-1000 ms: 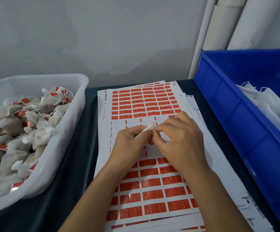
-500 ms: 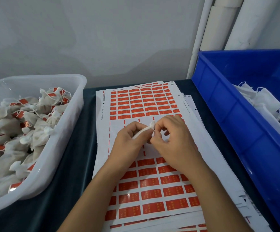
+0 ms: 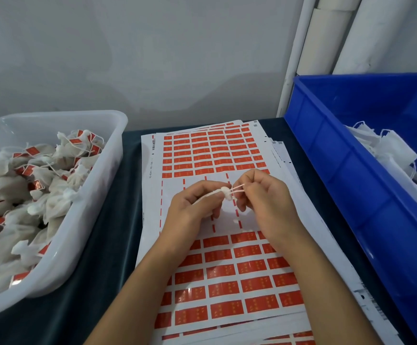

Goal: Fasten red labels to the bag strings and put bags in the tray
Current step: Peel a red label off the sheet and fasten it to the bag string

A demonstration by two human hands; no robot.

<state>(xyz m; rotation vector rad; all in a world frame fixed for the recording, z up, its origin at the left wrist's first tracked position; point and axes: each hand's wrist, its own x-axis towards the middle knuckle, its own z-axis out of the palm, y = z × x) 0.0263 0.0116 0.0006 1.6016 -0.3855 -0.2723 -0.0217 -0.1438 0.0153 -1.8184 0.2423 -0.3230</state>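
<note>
My left hand grips a small white bag by its gathered neck; most of the bag is hidden in the fist. My right hand pinches the bag's white strings and holds them taut to the right. Both hands hover over a stack of sheets of red labels, above a strip where labels have been peeled off. The white tray at the left holds several bags with red labels on their strings.
A blue bin at the right holds several white bags without labels. A dark cloth covers the table. White pipes stand against the grey wall behind the bin.
My right hand has drawn away from the left to the right, pulling the strings out of the bag's neck so they stretch between the hands.
</note>
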